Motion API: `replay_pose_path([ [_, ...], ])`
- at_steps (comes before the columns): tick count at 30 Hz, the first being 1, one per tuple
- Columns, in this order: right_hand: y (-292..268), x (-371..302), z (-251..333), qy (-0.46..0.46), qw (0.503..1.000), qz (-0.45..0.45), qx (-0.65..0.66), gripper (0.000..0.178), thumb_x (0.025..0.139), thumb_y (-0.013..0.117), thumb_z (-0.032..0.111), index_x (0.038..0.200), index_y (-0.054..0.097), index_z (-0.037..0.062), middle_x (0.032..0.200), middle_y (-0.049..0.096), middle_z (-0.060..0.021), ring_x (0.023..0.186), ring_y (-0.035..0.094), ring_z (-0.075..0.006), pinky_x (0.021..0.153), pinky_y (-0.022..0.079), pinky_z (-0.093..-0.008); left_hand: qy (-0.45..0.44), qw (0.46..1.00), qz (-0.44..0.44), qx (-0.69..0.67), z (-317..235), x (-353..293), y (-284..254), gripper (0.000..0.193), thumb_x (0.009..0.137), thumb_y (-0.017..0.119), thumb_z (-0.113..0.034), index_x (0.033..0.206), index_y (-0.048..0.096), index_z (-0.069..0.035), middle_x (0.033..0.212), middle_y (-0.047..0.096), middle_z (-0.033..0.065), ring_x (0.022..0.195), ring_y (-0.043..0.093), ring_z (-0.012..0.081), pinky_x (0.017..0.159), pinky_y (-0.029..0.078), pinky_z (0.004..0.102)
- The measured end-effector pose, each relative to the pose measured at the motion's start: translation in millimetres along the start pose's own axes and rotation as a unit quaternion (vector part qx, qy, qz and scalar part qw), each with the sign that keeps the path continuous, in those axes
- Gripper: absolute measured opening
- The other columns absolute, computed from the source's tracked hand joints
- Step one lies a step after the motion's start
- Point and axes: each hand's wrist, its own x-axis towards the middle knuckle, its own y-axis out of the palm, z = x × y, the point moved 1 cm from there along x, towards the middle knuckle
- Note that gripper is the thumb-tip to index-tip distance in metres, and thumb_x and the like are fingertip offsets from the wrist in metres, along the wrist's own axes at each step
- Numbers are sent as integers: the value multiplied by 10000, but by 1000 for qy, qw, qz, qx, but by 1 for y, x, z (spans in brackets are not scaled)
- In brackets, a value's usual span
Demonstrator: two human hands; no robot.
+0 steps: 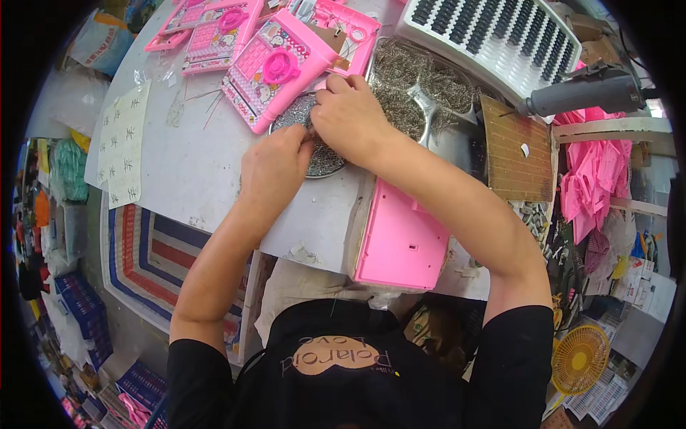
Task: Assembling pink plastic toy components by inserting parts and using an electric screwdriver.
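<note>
Over a round dish [329, 166] of small silvery metal parts, my two hands meet at the fingertips. My left hand [274, 168] is closed in a pinch; whatever sits between its thumb and fingers is too small or hidden to name. Its neighbour, my right hand [350, 118], curls down against it, fingers bent and their tips mostly hidden. Just beyond them a pink toy casing [275, 71] with a keypad and a round dial leans at an angle. A flat pink plastic panel [401, 239] lies below my right forearm at the table's near edge.
A metal tray [468, 143] of tangled metal parts lies right of the dish. Farther back stands a white rack [493, 36] with rows of black pieces. An electric screwdriver [586, 93] rests by a brown board [518, 154]. More pink casings [214, 43] crowd the far left.
</note>
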Motion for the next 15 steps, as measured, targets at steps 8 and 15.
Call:
replay_pose_path([
  [8, -79, -96, -53, 96, 979, -131, 120, 193, 904, 690, 204, 820, 624, 43, 889, 608, -95, 948, 545, -309, 863, 434, -426, 29, 999, -7, 36, -3, -4, 9, 183, 996, 620, -222, 999, 623, -39, 877, 683, 192, 803, 667, 408, 701, 514, 512],
  [15, -72, -198, -50, 219, 946, -72, 227, 185, 860, 748, 182, 851, 618, 50, 879, 620, -94, 961, 519, -329, 873, 432, -425, 97, 971, 56, -212, -62, -37, 20, 56, 952, 647, -52, 976, 649, -1, 850, 656, 145, 726, 625, 297, 665, 491, 379],
])
